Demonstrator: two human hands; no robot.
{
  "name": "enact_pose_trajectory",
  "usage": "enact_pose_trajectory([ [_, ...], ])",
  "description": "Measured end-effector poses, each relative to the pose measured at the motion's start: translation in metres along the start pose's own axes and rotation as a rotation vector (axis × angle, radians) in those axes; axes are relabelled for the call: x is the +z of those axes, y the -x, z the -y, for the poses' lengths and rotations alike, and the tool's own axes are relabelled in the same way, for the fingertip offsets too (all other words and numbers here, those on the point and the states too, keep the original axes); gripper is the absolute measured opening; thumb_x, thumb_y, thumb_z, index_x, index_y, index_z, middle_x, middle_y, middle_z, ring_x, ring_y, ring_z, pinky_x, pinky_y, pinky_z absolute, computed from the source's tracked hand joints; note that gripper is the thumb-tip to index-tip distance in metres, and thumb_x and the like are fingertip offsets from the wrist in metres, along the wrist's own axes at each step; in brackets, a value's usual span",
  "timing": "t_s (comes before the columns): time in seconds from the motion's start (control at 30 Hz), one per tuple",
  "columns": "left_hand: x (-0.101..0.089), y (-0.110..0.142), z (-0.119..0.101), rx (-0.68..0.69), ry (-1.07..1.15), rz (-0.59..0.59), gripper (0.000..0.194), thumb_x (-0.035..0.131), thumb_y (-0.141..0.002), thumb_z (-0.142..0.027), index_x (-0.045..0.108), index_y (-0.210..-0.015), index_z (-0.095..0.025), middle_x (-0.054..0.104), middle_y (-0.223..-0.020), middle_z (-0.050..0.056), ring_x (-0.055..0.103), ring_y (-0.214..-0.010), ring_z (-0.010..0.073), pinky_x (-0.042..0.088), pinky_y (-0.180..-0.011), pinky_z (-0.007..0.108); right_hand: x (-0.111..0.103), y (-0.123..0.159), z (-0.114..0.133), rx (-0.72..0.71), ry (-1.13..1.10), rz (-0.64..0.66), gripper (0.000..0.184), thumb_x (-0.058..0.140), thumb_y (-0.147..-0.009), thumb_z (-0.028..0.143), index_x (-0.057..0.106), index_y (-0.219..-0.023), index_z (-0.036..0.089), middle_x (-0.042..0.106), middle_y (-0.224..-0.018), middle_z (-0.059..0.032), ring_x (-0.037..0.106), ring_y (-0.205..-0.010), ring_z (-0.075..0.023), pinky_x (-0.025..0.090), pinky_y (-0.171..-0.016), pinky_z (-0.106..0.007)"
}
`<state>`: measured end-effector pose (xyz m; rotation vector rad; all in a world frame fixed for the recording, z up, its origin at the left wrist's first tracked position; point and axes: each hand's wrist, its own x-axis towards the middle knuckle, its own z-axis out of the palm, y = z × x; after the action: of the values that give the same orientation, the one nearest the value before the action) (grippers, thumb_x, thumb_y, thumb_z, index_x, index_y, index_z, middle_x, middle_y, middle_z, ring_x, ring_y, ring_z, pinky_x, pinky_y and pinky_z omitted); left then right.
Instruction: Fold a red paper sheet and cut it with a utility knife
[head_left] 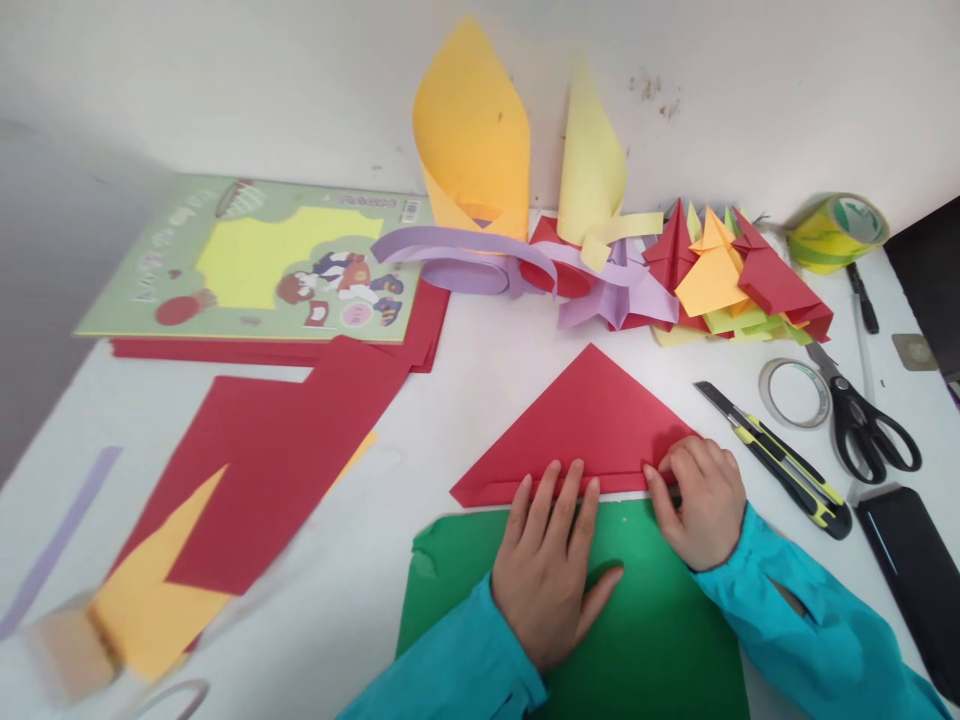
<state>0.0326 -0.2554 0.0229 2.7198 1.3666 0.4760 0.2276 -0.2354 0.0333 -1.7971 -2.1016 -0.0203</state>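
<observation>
A sheet of red paper point(592, 425), folded into a triangle, lies in front of me with its peak pointing away. Its long near edge has a narrow folded strip. My left hand point(551, 570) is open, palm down, with its fingertips resting on that strip near the middle. At the right corner, my right hand point(697, 500) is closed, thumb and fingers pinching the paper edge. Under my left palm lies a green board point(645, 620), just below the triangle. The fingers of my right hand partly hide the triangle's right corner.
To the right lie a utility knife point(776, 460), a tape roll point(795, 392), scissors point(866, 430) and a black phone point(919, 590). Folded paper shapes point(712, 265) and wide tape point(840, 232) stand behind. Left are red sheets point(270, 470), orange paper point(161, 600) and a green paper pad point(165, 270).
</observation>
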Motion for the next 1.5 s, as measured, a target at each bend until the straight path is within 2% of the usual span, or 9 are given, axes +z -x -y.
enact_pose_trajectory([
  [0.27,-0.001,0.001,-0.003,0.016,-0.032,0.008,0.06,0.046,-0.086,-0.046,0.047,-0.13,-0.005,0.044,-0.137,0.022,0.034,-0.13,0.0391,0.026,-0.106,0.052,0.001,0.001,-0.001,-0.01,0.003,-0.013,0.022,0.048,-0.088,0.03,0.049,-0.069,0.02,0.052,-0.07,-0.0041,0.044,-0.071,-0.0193,0.032,-0.068,-0.034],
  [0.47,0.0,0.005,-0.005,-0.056,0.024,-0.049,0.063,0.048,-0.085,-0.048,0.048,-0.128,-0.003,0.044,-0.129,0.028,0.033,-0.129,0.0449,0.035,-0.1,0.056,0.0,0.0,-0.001,-0.011,0.007,-0.012,0.022,0.048,-0.089,0.03,0.049,-0.069,0.019,0.052,-0.07,-0.0044,0.045,-0.072,-0.0196,0.032,-0.067,-0.034],
  [0.57,-0.002,0.006,-0.006,-0.023,-0.014,-0.04,0.063,0.049,-0.085,-0.049,0.05,-0.127,-0.002,0.048,-0.126,0.026,0.038,-0.125,0.0437,0.033,-0.102,0.056,0.0,0.0,0.0,-0.011,0.01,-0.011,0.023,0.048,-0.089,0.03,0.049,-0.069,0.019,0.052,-0.07,-0.0045,0.044,-0.072,-0.0196,0.032,-0.067,-0.034],
  [0.7,-0.004,0.009,-0.007,-0.049,-0.087,-0.031,0.062,0.05,-0.086,-0.047,0.048,-0.128,-0.002,0.047,-0.132,0.025,0.037,-0.127,0.0425,0.027,-0.105,0.057,0.001,0.001,-0.001,-0.011,0.017,-0.005,0.023,0.048,-0.089,0.03,0.05,-0.069,0.019,0.052,-0.07,-0.0044,0.044,-0.072,-0.0194,0.032,-0.067,-0.034],
  [1.07,-0.003,0.009,-0.008,-0.057,-0.059,-0.026,0.061,0.05,-0.086,-0.047,0.05,-0.126,-0.001,0.048,-0.129,0.025,0.041,-0.121,0.0435,0.031,-0.101,0.057,0.001,0.0,0.0,-0.015,0.028,0.0,0.022,0.048,-0.088,0.03,0.049,-0.069,0.02,0.05,-0.07,-0.0039,0.042,-0.071,-0.0193,0.031,-0.067,-0.033],
  [1.23,-0.005,0.006,-0.005,-0.033,-0.086,-0.033,0.061,0.046,-0.086,-0.05,0.053,-0.124,-0.002,0.052,-0.119,0.026,0.047,-0.113,0.0423,0.036,-0.096,0.056,0.001,0.0,0.001,-0.024,0.059,0.007,0.022,0.048,-0.088,0.029,0.049,-0.068,0.02,0.05,-0.07,-0.0044,0.041,-0.071,-0.0197,0.03,-0.067,-0.034],
  [1.5,-0.006,0.005,-0.004,-0.036,-0.096,-0.014,0.059,0.046,-0.086,-0.051,0.05,-0.13,-0.012,0.048,-0.125,0.025,0.046,-0.115,0.0427,0.036,-0.095,0.057,0.001,-0.002,0.002,-0.029,0.105,0.012,0.025,0.046,-0.089,0.03,0.05,-0.067,0.019,0.05,-0.07,-0.0051,0.04,-0.071,-0.0202,0.03,-0.067,-0.034],
])
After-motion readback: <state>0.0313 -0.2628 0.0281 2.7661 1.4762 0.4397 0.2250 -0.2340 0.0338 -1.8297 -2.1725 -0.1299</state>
